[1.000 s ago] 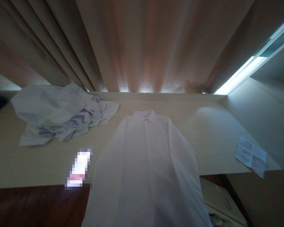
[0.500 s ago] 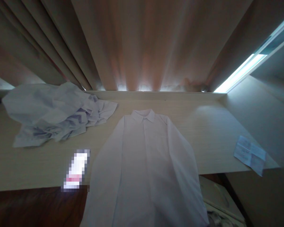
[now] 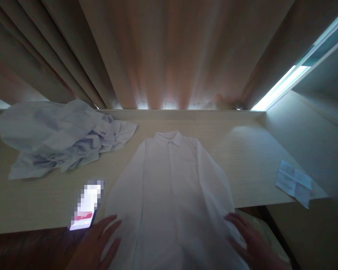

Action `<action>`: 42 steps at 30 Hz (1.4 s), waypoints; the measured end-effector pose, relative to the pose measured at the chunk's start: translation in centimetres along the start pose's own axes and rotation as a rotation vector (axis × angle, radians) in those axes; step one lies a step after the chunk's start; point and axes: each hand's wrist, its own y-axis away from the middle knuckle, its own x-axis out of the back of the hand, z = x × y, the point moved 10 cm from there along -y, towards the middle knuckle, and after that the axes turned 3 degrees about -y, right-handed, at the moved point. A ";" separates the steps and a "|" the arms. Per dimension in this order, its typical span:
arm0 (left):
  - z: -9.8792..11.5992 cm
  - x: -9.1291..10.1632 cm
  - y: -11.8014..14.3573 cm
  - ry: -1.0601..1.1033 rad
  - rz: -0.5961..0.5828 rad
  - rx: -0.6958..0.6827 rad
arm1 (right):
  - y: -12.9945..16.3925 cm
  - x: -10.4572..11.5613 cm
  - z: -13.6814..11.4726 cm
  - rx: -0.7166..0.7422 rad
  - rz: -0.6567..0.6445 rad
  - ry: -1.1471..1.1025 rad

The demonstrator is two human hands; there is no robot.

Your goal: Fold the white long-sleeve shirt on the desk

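Observation:
A white collared shirt (image 3: 160,187) lies front up on the pale tabletop, its collar toward the back and its sleeves along its sides. At its left edge, by the sleeve, is my left hand (image 3: 97,245), fingers apart and nothing held. On the opposite side my right hand (image 3: 250,240) reaches over the other sleeve's edge with its fingers spread. Whether either hand touches the cloth I cannot tell. The shirt's lower end runs out of view at the bottom.
A crumpled heap of white cloth (image 3: 59,131) lies at the back left. A lit phone (image 3: 86,206) rests near the front edge, left of the shirt. A creased paper (image 3: 294,182) lies at the right. Curtains (image 3: 171,52) hang behind the table (image 3: 214,127).
Both hands have come into view from below, one on each side of the shirt. The view has shifted slightly; the shirt, cloth heap and paper lie as before.

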 end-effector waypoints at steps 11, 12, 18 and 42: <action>-4.1 -8.0 -15.6 -0.210 0.216 0.002 | -18.9 -2.5 2.3 -0.030 0.173 0.099; -3.8 -8.9 -15.9 -0.229 0.208 -0.007 | -19.7 -3.4 2.9 -0.048 0.173 0.137; -3.1 -12.8 -17.0 -0.306 0.139 0.054 | -21.8 -8.1 4.3 -0.077 0.177 0.299; -4.3 -13.6 -21.4 -0.333 0.094 0.134 | -25.4 -8.1 4.4 -0.088 0.197 0.416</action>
